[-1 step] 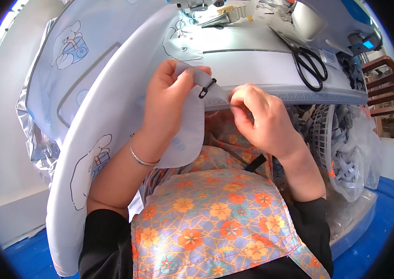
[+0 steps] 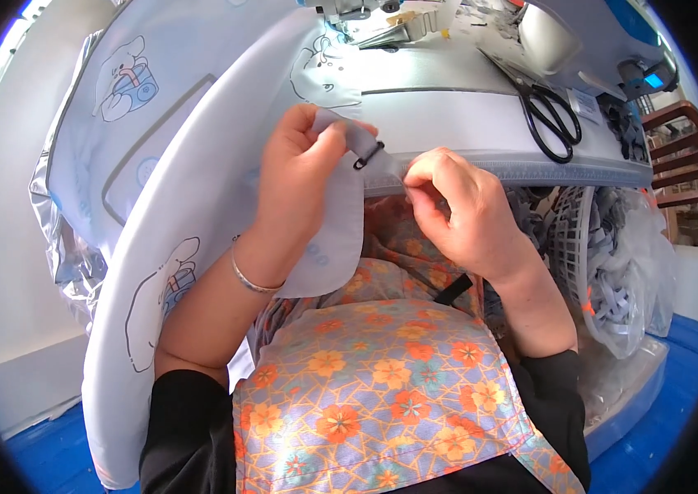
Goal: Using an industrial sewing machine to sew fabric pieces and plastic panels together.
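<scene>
My left hand (image 2: 304,169) is closed on a light grey strap (image 2: 355,137), thumb pressed over it. A small black buckle (image 2: 369,156) sits on the strap between my two hands. On its other side, my right hand (image 2: 458,198) pinches the strap's narrow end near the table edge; its fingertips partly hide that end. Pale blue-white fabric (image 2: 201,181) with cartoon animal prints drapes from the table past my left forearm. A rounded flap (image 2: 337,239) of fabric hangs beneath my left hand.
Black-handled scissors (image 2: 551,123) lie on the white table (image 2: 448,119), right of a sewing machine's lit needle area (image 2: 341,25). A measuring tape strip (image 2: 530,171) runs along the front edge. Below right stands a white plastic basket (image 2: 571,239) beside a clear bag of grey strips (image 2: 616,280).
The black buckle has tipped slightly on the strap between my hands. Both hands keep their hold and have barely moved.
</scene>
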`<state>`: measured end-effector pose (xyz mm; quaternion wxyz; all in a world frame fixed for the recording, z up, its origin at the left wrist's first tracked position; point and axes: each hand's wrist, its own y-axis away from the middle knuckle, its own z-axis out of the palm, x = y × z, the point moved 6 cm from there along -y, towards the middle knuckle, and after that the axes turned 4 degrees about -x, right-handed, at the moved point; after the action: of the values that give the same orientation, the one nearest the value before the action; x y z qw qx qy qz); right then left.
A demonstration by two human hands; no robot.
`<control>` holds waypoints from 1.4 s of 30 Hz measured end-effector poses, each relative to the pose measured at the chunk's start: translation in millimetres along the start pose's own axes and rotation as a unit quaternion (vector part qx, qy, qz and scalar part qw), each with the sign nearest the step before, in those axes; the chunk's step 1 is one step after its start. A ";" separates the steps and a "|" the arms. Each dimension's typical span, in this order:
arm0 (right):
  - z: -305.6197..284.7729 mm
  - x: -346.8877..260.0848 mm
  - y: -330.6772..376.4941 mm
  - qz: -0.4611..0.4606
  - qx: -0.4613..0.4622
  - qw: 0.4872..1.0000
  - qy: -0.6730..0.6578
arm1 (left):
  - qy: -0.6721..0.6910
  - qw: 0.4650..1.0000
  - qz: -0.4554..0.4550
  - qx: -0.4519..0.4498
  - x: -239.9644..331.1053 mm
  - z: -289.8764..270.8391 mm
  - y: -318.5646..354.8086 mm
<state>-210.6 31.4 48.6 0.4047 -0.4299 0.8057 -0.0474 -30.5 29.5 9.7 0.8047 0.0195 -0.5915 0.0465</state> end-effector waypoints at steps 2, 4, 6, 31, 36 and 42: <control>-3.6 -7.2 -6.1 -0.046 0.049 0.996 -0.059 | -0.036 0.999 -0.011 -0.007 -4.1 1.2 -0.1; -5.7 -6.0 -14.4 -0.026 0.030 0.995 -0.090 | -0.072 0.997 -0.024 -0.015 -4.0 1.6 1.2; -2.5 -1.5 -20.3 -0.003 0.012 0.993 -0.121 | -0.198 0.979 -0.015 -0.056 1.4 6.4 4.6; 40.3 132.0 -134.7 0.233 0.011 0.972 -0.034 | -0.648 0.654 0.389 0.021 20.8 -6.5 -89.2; 41.7 142.5 -144.5 0.251 -0.001 0.965 0.078 | -0.694 0.581 0.423 -0.049 13.9 -0.1 -82.0; 43.1 85.7 -88.6 0.014 0.047 0.989 0.141 | -0.688 0.630 0.348 -0.090 1.0 -16.9 -85.3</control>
<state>-148.7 -75.0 5.0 0.3075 -0.3883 0.8575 -0.1393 -5.9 -53.9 7.6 0.0857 -0.2344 -0.9374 0.2429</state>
